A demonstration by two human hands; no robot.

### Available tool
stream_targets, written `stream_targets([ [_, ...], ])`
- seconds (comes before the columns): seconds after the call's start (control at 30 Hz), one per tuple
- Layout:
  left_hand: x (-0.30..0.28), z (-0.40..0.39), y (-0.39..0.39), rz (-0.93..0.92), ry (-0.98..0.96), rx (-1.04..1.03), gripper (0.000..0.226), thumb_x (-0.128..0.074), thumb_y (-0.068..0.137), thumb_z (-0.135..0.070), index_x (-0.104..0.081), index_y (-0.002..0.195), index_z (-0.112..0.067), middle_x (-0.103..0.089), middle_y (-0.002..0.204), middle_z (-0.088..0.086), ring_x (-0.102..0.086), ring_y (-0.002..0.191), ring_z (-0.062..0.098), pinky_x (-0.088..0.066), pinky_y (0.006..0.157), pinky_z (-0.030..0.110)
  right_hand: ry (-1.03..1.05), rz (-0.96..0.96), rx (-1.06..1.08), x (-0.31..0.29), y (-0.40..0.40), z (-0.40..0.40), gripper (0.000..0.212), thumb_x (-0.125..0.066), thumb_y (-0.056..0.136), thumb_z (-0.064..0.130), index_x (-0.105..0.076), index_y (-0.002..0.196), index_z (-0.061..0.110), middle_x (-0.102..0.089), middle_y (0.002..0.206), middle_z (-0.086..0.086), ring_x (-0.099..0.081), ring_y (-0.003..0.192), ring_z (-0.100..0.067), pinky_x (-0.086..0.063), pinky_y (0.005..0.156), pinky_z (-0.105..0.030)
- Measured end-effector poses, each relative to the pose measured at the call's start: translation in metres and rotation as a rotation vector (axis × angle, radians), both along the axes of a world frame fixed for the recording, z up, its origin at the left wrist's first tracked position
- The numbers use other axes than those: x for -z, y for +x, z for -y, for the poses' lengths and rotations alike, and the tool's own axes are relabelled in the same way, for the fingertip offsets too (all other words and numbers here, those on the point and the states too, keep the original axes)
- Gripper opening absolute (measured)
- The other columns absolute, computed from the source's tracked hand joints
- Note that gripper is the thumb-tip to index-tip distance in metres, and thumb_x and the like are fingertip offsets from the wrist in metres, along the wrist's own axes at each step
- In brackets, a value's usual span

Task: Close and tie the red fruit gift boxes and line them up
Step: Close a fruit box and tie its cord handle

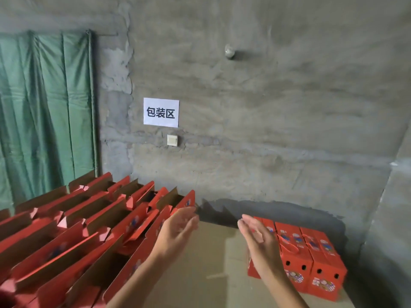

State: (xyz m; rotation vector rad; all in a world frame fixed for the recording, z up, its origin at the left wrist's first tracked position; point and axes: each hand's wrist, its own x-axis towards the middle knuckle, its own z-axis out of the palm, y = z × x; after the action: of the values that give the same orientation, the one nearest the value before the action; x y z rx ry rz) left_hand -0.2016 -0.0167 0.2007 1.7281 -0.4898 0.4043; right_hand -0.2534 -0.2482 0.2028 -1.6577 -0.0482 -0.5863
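A bare concrete wall [266,107] filled most of the view, with a green tarp [44,107] hung at its left, a white paper sign [161,112] printed with three characters, and a pale switch plate [172,140] just below it. Under these, the open red boxes [77,230] crowded the lower left in close rows, their flaps standing up and their long axes running from near left to far right. The closed red boxes [311,258] stood in a short line at the lower right, against the wall's dark base, cord handles lying on their tops. Between the two groups lay a brown cardboard-coloured surface [211,263]; whether it was a desk or the floor could not be told.

The left hand [178,230] and the right hand [259,236] were both raised over that gap, fingers straight and relaxed, palms turned toward each other, grasping nothing. The left hand lay just beside the rightmost open box, so it was judged the nearer to the next box to close; the right hand hung before the finished row.

The right forearm hid part of the nearest closed box, the open rows ran off the left and bottom edges, and the box prints were too blurred to read.
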Motion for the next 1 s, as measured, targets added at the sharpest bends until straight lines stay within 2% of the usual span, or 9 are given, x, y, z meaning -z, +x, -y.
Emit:
stream_targets([
  [0.13, -0.023, -0.059, 0.011, 0.008, -0.014, 0.005, 0.028, -0.062, 0.1, -0.037, -0.063, 0.127, -0.03, -0.073, 0.114, -0.015, -0.071, 0.104, 0.007, -0.06, 0.085, 0.026, -0.04, 0.041, 0.046, -0.029, 0.003, -0.026, 0.023, -0.073, 0.093, 0.027, -0.073, 0.116, 0.025, -0.074, 0.114, 0.013, -0.067, 0.1, 0.009, -0.045, 0.079, -0.002],
  [0.23, -0.033, -0.096, 0.029, 0.003, 0.0, -0.005, 0.036, -0.061, 0.1, -0.038, -0.062, 0.131, -0.02, -0.071, 0.119, -0.007, -0.07, 0.107, 0.011, -0.06, 0.091, 0.037, -0.04, 0.058, 0.093, -0.05, 0.013, -0.056, 0.026, -0.071, 0.094, 0.032, -0.072, 0.118, 0.024, -0.074, 0.114, 0.008, -0.069, 0.101, 0.004, -0.046, 0.078, -0.003],
  [0.37, -0.038, -0.133, 0.053, 0.008, -0.007, -0.009, 0.039, -0.061, 0.1, -0.039, -0.062, 0.133, -0.018, -0.071, 0.119, -0.006, -0.072, 0.103, 0.012, -0.061, 0.09, 0.04, -0.014, 0.035, 0.094, -0.059, 0.033, -0.101, 0.029, -0.07, 0.094, 0.036, -0.071, 0.121, 0.025, -0.073, 0.119, 0.007, -0.069, 0.11, -0.007, -0.054, 0.095, -0.028],
  [0.47, -0.032, -0.15, 0.065, 0.01, -0.019, -0.019, 0.038, -0.061, 0.101, -0.039, -0.062, 0.134, -0.019, -0.07, 0.12, -0.007, -0.071, 0.104, 0.013, -0.061, 0.09, 0.038, -0.003, 0.015, 0.083, -0.055, 0.051, -0.128, 0.028, -0.07, 0.095, 0.036, -0.071, 0.12, 0.025, -0.074, 0.118, 0.007, -0.069, 0.11, -0.01, -0.053, 0.097, -0.033],
  [0.63, 0.014, -0.178, 0.081, -0.054, 0.042, -0.111, 0.033, -0.059, 0.1, -0.046, -0.063, 0.127, -0.029, -0.068, 0.121, -0.014, -0.066, 0.105, -0.001, -0.057, 0.085, 0.019, 0.023, -0.137, 0.034, 0.003, 0.082, -0.19, 0.043, -0.071, 0.081, 0.056, -0.074, 0.116, 0.031, -0.075, 0.114, 0.013, -0.071, 0.109, -0.011, -0.056, 0.097, -0.037],
  [0.7, 0.036, -0.189, 0.088, -0.108, 0.051, -0.165, 0.024, -0.059, 0.101, -0.043, -0.061, 0.123, -0.034, -0.065, 0.121, -0.016, -0.064, 0.106, -0.002, -0.057, 0.088, 0.022, 0.037, -0.203, 0.006, 0.032, 0.096, -0.217, 0.039, -0.072, 0.081, 0.057, -0.075, 0.113, 0.034, -0.076, 0.112, 0.014, -0.071, 0.108, -0.01, -0.058, 0.096, -0.04],
  [0.8, 0.086, -0.211, 0.098, -0.223, 0.13, -0.284, 0.028, -0.061, 0.101, -0.036, -0.062, 0.126, -0.025, -0.065, 0.126, -0.009, -0.06, 0.114, 0.003, -0.05, 0.094, 0.022, 0.04, -0.336, -0.044, 0.079, 0.118, -0.258, 0.029, -0.073, 0.09, 0.05, -0.074, 0.113, 0.032, -0.076, 0.108, 0.014, -0.071, 0.102, -0.005, -0.059, 0.092, -0.037],
  [0.93, 0.153, -0.244, 0.103, -0.395, 0.315, -0.43, 0.047, -0.064, 0.097, -0.037, -0.052, 0.139, -0.019, -0.058, 0.137, 0.001, -0.052, 0.128, 0.018, -0.043, 0.103, 0.032, -0.028, -0.511, -0.108, 0.142, 0.131, -0.299, 0.037, -0.074, 0.089, 0.048, -0.071, 0.117, 0.022, -0.074, 0.112, 0.008, -0.069, 0.09, 0.004, -0.051, 0.075, -0.009],
  [1.0, 0.181, -0.256, 0.107, -0.487, 0.463, -0.444, 0.056, -0.064, 0.096, -0.036, -0.043, 0.144, -0.018, -0.055, 0.139, 0.006, -0.051, 0.129, 0.025, -0.045, 0.104, 0.039, -0.12, -0.627, -0.069, 0.171, 0.137, -0.316, 0.04, -0.072, 0.089, 0.053, -0.067, 0.113, 0.021, -0.069, 0.11, 0.006, -0.066, 0.091, -0.007, -0.048, 0.078, -0.017],
])
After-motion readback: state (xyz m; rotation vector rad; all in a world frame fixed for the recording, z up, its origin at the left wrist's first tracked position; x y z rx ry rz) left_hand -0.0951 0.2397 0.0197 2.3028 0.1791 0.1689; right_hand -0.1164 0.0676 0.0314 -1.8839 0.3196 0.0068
